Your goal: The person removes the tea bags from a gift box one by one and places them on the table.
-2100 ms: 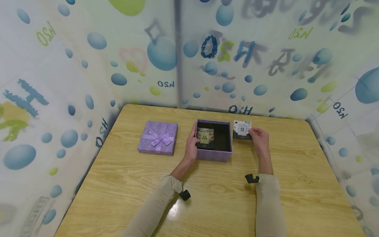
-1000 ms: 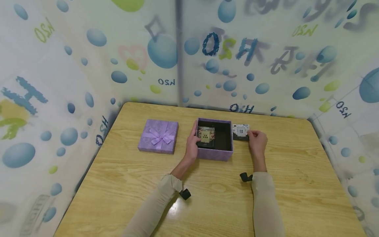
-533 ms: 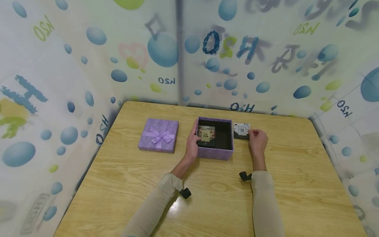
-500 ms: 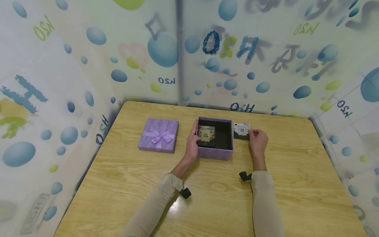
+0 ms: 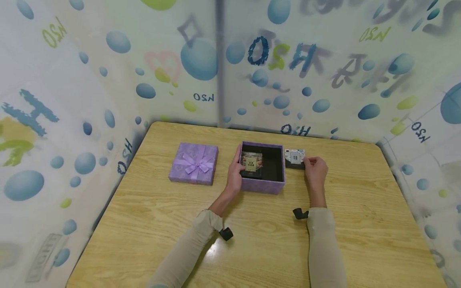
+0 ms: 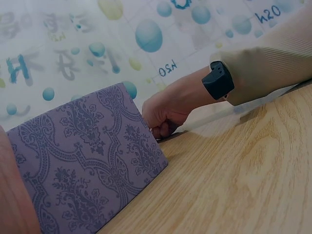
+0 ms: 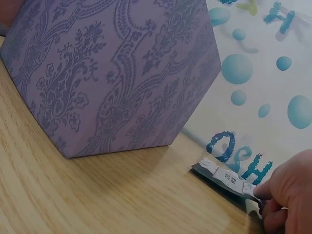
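A purple patterned gift box (image 5: 264, 186) stands without its lid on the table, its inside black. My left hand (image 5: 235, 174) grips its left wall, thumb over the rim and fingers along the outside. Inside, at the left, lies a dark square packet (image 5: 251, 163) with a gold label, close to that thumb. To the right of the box, my right hand (image 5: 316, 172) pinches the right edge of a flat black-and-white sachet (image 5: 294, 158) with a printed label. In the right wrist view the sachet (image 7: 226, 178) is low over the tabletop, tilted; whether it touches is unclear.
The purple lid (image 5: 187, 176) with a ribbon bow lies to the left of the box. All stand on a light wooden table (image 5: 266, 240). A wall (image 5: 234, 92) with blue and green bubble prints rises behind the table's far edge.
Over the last two seconds my right hand has brought the sachet slightly left, nearer the box, then a touch back right. My left hand keeps its grip on the box.
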`<state>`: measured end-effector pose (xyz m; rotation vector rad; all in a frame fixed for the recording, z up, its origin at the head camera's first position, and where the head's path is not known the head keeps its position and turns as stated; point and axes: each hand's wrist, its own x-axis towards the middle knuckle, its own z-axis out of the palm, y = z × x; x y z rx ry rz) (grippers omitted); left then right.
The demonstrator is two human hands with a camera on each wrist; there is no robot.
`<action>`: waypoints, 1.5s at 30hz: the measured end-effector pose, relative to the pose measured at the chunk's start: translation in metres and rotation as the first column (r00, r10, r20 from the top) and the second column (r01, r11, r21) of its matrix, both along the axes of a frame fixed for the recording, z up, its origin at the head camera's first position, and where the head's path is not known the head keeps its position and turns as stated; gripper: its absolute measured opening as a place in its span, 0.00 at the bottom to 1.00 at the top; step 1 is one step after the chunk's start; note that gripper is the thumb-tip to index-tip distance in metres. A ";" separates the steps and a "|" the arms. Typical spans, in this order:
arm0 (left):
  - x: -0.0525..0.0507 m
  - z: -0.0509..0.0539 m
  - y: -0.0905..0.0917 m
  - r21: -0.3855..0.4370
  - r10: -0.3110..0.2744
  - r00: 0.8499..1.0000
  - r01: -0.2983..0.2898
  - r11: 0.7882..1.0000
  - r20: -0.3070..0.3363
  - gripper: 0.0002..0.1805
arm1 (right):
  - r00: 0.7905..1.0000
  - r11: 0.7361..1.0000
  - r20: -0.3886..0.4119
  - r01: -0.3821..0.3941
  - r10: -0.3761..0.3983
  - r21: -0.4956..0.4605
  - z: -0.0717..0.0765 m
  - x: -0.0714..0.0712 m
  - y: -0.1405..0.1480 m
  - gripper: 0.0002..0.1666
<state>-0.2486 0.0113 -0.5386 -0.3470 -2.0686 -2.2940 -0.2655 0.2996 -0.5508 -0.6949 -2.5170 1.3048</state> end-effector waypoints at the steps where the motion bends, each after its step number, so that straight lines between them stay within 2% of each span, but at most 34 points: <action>1: 0.000 0.000 0.000 0.002 -0.001 1.000 0.001 1.000 0.003 0.41 | 1.000 1.000 -0.001 -0.002 0.002 0.006 0.001 0.000 0.000 0.22; 11: -0.001 -0.001 0.000 0.005 -0.003 1.000 0.003 1.000 -0.008 0.42 | 1.000 1.000 0.013 -0.009 0.009 0.024 0.007 0.003 -0.001 0.21; 17: 0.000 -0.002 0.000 0.013 0.004 1.000 -0.003 1.000 -0.015 0.41 | 0.998 0.999 -0.050 -0.037 0.038 0.021 0.016 0.005 -0.003 0.21; 26: 0.000 -0.001 0.001 0.012 0.008 1.000 -0.008 1.000 -0.008 0.42 | 0.993 0.999 -0.115 -0.035 0.036 0.008 0.038 0.004 -0.011 0.20; 33: 0.000 0.000 0.000 0.011 0.011 1.000 -0.010 1.000 -0.015 0.41 | 0.981 0.996 -0.180 -0.076 0.069 -0.036 0.056 0.007 -0.020 0.21; 45: -0.001 -0.001 0.000 0.019 0.007 1.000 -0.007 1.000 0.002 0.42 | 0.959 0.989 -0.245 -0.149 0.143 -0.006 0.088 0.016 -0.044 0.17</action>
